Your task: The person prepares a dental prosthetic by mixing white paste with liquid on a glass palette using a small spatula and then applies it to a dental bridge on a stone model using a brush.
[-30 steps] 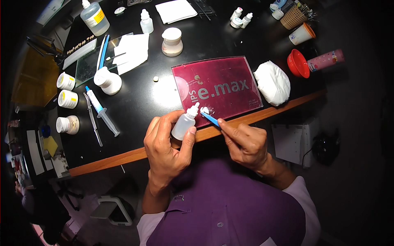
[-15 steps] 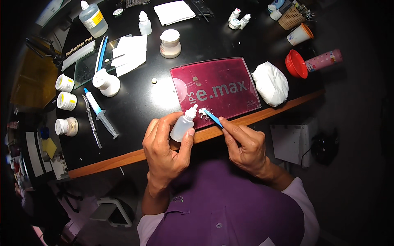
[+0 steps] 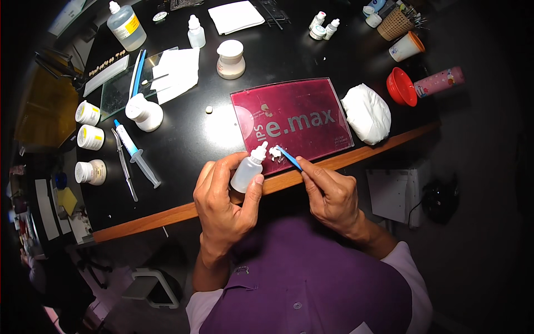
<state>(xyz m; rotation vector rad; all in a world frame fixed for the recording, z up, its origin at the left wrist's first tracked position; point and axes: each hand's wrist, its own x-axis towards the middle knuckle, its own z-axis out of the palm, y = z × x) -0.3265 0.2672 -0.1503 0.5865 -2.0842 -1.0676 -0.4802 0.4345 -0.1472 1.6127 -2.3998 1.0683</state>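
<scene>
My left hand grips a small white dropper bottle, tilted so its nozzle points at a little white heap on the near edge of a dark red mixing slab. My right hand pinches a thin blue spatula whose tip touches that white heap. Both hands hover over the wooden front edge of the black table.
On the left lie a syringe, a metal instrument, three small white jars and a white bottle. A crumpled white tissue, a red bowl, a pink tube and a cup sit right. Farther back stand bottles and paper.
Both hands stay nearly still; the spatula tip shifts slightly within the white heap.
</scene>
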